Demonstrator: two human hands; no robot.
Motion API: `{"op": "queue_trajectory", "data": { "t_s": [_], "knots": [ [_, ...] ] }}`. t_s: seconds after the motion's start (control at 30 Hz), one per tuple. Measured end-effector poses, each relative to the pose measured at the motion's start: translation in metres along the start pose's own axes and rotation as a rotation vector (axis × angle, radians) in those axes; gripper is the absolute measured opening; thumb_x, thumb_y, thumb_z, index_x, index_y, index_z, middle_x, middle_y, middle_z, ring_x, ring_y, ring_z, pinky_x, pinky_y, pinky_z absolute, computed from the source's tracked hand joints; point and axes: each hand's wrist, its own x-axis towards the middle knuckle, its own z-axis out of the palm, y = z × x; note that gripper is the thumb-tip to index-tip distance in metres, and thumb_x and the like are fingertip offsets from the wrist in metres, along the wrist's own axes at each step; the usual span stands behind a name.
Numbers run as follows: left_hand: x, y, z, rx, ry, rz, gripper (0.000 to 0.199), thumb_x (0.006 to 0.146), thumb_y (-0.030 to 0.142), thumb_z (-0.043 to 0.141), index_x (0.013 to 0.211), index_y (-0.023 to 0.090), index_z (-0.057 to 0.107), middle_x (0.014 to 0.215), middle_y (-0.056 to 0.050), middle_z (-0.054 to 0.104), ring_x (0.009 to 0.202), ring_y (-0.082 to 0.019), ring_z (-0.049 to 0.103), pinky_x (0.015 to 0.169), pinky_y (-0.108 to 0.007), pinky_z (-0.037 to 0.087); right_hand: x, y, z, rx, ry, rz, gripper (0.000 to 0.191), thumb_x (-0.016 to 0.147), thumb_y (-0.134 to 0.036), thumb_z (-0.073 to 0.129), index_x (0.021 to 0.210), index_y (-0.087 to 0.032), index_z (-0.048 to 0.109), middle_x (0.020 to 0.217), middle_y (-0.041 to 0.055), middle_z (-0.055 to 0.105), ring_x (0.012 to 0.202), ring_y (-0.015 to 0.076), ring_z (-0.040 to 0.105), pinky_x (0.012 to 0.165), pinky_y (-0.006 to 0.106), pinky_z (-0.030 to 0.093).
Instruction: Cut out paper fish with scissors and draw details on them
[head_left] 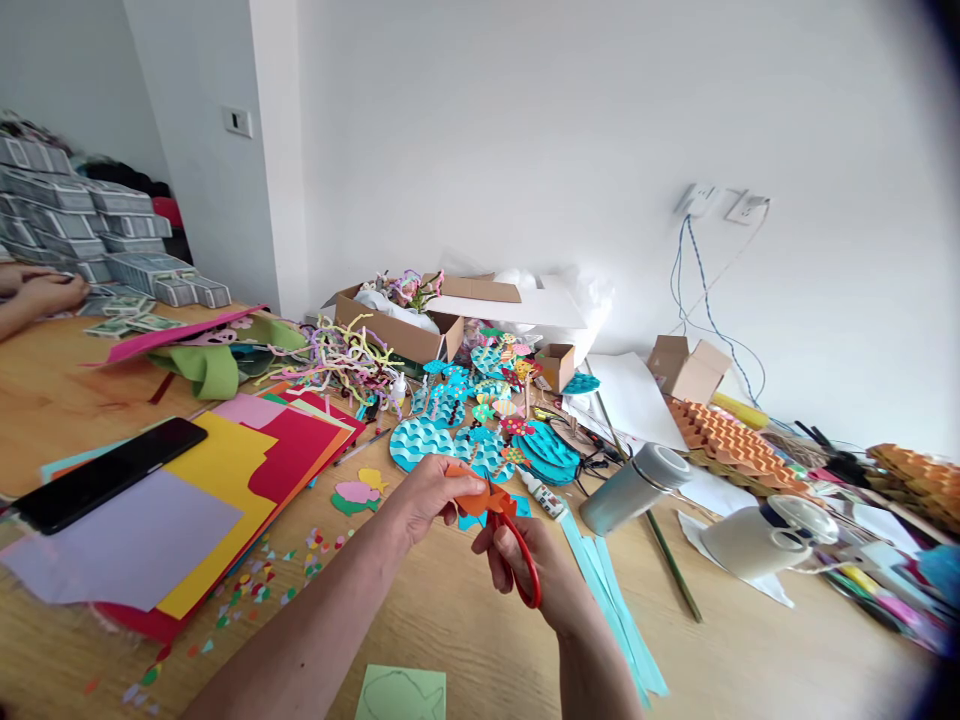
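Between thumb and fingers, my left hand [431,495] pinches a small piece of orange paper [469,502]. My right hand [521,560] grips red-handled scissors [531,575], whose blades meet the orange paper's right side. Blue paper scraps [517,505] lie just behind the hands. To the left are a pink fish cutout [355,492] and a yellow one [373,479] on green paper. A light green sheet with a pencilled fish outline [401,694] lies at the near edge.
Coloured paper sheets [199,500] and a black phone [112,472] lie left, with confetti scraps near them. Blue wavy cardboard [424,445], a grey flask [634,490], a glue bottle [544,495] and a white glue gun-like jug [769,540] stand beyond. Another person's hands [45,290] are far left.
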Motion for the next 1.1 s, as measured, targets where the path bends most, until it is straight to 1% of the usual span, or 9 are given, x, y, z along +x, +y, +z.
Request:
{"op": "queue_trajectory", "data": {
  "t_s": [0.13, 0.27, 0.4, 0.6, 0.77, 0.93, 1.1],
  "knots": [
    [0.0, -0.002, 0.006, -0.061, -0.026, -0.049, 0.032, 0.059, 0.037, 0.07, 0.076, 0.011, 0.064, 0.056, 0.001, 0.053, 0.045, -0.007, 0.042, 0.039, -0.02, 0.023, 0.001, 0.0, -0.002, 0.016, 0.018, 0.0, 0.064, 0.076, -0.076, 0.047, 0.077, -0.013, 0.059, 0.047, -0.0018, 0.052, 0.041, 0.0093, 0.043, 0.042, 0.022, 0.029],
    [0.0, -0.004, 0.011, -0.138, 0.033, -0.052, 0.031, 0.056, 0.035, 0.072, 0.072, 0.011, 0.063, 0.055, 0.001, 0.052, 0.045, -0.006, 0.041, 0.04, -0.021, 0.022, 0.001, 0.0, -0.003, 0.022, 0.028, 0.005, 0.064, 0.076, -0.076, 0.047, 0.078, -0.013, 0.059, 0.047, -0.0017, 0.052, 0.041, 0.0089, 0.043, 0.042, 0.021, 0.029],
    [0.002, -0.005, 0.013, -0.193, 0.089, -0.052, 0.03, 0.052, 0.034, 0.073, 0.069, 0.012, 0.061, 0.058, 0.0, 0.054, 0.047, -0.007, 0.043, 0.039, -0.02, 0.022, 0.001, 0.0, -0.002, 0.016, 0.034, 0.016, 0.064, 0.076, -0.076, 0.048, 0.077, -0.013, 0.059, 0.046, -0.0019, 0.052, 0.041, 0.0088, 0.042, 0.042, 0.021, 0.029],
    [0.003, -0.006, 0.012, -0.186, 0.082, -0.031, 0.027, 0.052, 0.034, 0.072, 0.064, 0.013, 0.059, 0.055, 0.001, 0.052, 0.045, -0.007, 0.041, 0.038, -0.02, 0.022, 0.001, 0.001, -0.001, 0.028, 0.028, 0.018, 0.064, 0.076, -0.075, 0.048, 0.077, -0.012, 0.059, 0.048, -0.0012, 0.053, 0.043, 0.0093, 0.044, 0.043, 0.021, 0.031],
    [0.003, -0.006, 0.011, -0.156, 0.056, -0.01, 0.027, 0.054, 0.035, 0.071, 0.066, 0.013, 0.061, 0.054, 0.002, 0.051, 0.044, -0.006, 0.04, 0.039, -0.021, 0.022, 0.002, -0.002, -0.001, 0.034, 0.028, 0.01, 0.064, 0.076, -0.075, 0.048, 0.079, -0.012, 0.06, 0.049, -0.0004, 0.054, 0.044, 0.0095, 0.045, 0.045, 0.022, 0.033],
    [0.002, -0.005, 0.011, -0.146, 0.058, -0.012, 0.027, 0.054, 0.034, 0.071, 0.065, 0.013, 0.06, 0.053, 0.001, 0.051, 0.045, -0.006, 0.04, 0.039, -0.021, 0.023, 0.001, -0.003, 0.0, 0.027, 0.029, 0.008, 0.064, 0.076, -0.075, 0.048, 0.079, -0.012, 0.06, 0.05, -0.0004, 0.054, 0.045, 0.01, 0.045, 0.044, 0.022, 0.032],
    [0.003, -0.006, 0.011, -0.145, 0.054, -0.013, 0.027, 0.055, 0.034, 0.071, 0.068, 0.012, 0.062, 0.055, 0.001, 0.052, 0.045, -0.007, 0.041, 0.039, -0.02, 0.023, 0.001, -0.003, -0.001, 0.017, 0.032, 0.011, 0.063, 0.076, -0.075, 0.047, 0.079, -0.013, 0.06, 0.051, 0.0, 0.055, 0.046, 0.0113, 0.047, 0.047, 0.024, 0.034]
  ]
}}
